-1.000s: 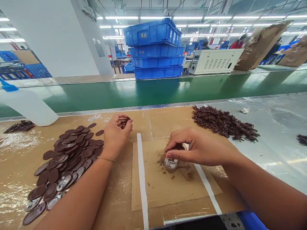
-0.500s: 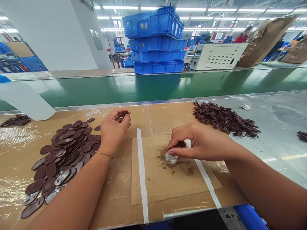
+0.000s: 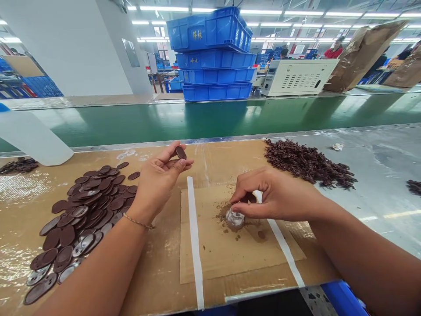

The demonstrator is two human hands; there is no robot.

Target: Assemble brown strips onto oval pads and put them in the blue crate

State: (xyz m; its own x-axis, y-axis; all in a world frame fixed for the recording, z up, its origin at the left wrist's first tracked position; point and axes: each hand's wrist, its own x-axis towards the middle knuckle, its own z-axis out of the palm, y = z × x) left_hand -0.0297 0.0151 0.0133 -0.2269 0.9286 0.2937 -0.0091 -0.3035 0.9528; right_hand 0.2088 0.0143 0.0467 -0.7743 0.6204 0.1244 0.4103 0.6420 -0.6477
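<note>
My left hand (image 3: pixel 161 175) pinches a dark brown oval tag (image 3: pixel 180 152) with small holes, between thumb and fingers above the table. Below and left of it spreads a pile of similar brown oval tags (image 3: pixel 105 184), some showing shiny silvery faces. My right hand (image 3: pixel 263 195) is closed, its thumb and index tips at the top of a small silvery-clear container (image 3: pixel 234 218). Something dark brown (image 3: pixel 250 197) shows under its curled fingers; its shape is mostly hidden. The container sits on a stained cardboard sheet (image 3: pixel 223 259) between two white tape strips.
A heap of dark brown knotted cords (image 3: pixel 305 164) lies at the right. A white plastic bottle (image 3: pixel 39 138) leans in at the left near another dark pile (image 3: pixel 19 165). Beyond the table runs a green conveyor belt (image 3: pixel 141 120), with stacked blue crates (image 3: pixel 210 61) and a beige metal box (image 3: pixel 301 77) behind it.
My left hand has moved slightly right and up and turned, so the brown oval tag in its fingers now shows its face. My right hand stays at the small container.
</note>
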